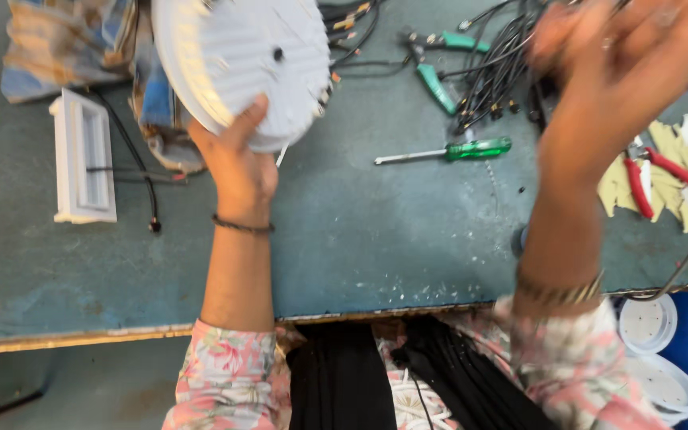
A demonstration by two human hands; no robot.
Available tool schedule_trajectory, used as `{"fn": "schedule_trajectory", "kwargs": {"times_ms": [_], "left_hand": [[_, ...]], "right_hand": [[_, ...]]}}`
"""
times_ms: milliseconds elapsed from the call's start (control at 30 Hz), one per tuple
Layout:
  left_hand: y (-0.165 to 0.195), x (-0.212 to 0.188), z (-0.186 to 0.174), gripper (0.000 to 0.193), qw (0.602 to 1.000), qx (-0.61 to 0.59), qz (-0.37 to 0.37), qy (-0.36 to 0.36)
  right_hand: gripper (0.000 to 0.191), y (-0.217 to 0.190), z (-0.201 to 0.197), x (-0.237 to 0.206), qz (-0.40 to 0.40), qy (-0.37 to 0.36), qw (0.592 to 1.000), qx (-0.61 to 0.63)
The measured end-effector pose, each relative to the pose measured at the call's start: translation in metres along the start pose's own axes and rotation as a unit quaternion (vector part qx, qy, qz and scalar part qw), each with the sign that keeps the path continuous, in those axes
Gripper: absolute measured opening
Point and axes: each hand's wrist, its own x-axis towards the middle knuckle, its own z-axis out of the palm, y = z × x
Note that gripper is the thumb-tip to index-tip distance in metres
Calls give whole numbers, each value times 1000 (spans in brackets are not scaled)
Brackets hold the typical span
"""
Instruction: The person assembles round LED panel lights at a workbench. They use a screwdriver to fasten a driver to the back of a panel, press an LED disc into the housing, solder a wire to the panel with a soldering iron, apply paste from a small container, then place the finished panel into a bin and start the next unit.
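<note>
My left hand point(236, 163) grips the lower rim of a round white ribbed disc point(240, 64), a lamp housing held tilted above the bench. My right hand point(615, 56) is raised at the upper right, motion-blurred, fingers spread over a bundle of black cables point(491, 72); whether it holds any cable I cannot tell. A green-handled screwdriver point(455, 151) lies on the bench between the two hands.
The worn blue-green bench point(360, 231) carries a white rectangular frame point(83, 159) at left, crumpled cloth point(65, 48) behind it, green-handled pliers point(437, 84), and red-handled cutters point(646, 179) on yellow paper scraps. White round housings point(650, 326) are stacked below the bench's right edge.
</note>
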Motion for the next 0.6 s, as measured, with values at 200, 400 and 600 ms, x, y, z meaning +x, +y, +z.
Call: {"fn": "schedule_trajectory", "kwargs": {"times_ms": [200, 400, 600], "left_hand": [[-19, -31, 14, 52, 993, 56, -69, -73], [-24, -65, 23, 43, 976, 71, -147, -146], [-31, -91, 20, 34, 943, 97, -248, -202]], "right_hand": [[40, -39, -23, -118, 329, -306, 881, -148], [17, -44, -45, -133, 283, -310, 855, -304], [21, -77, -43, -128, 297, -312, 857, -283]]}}
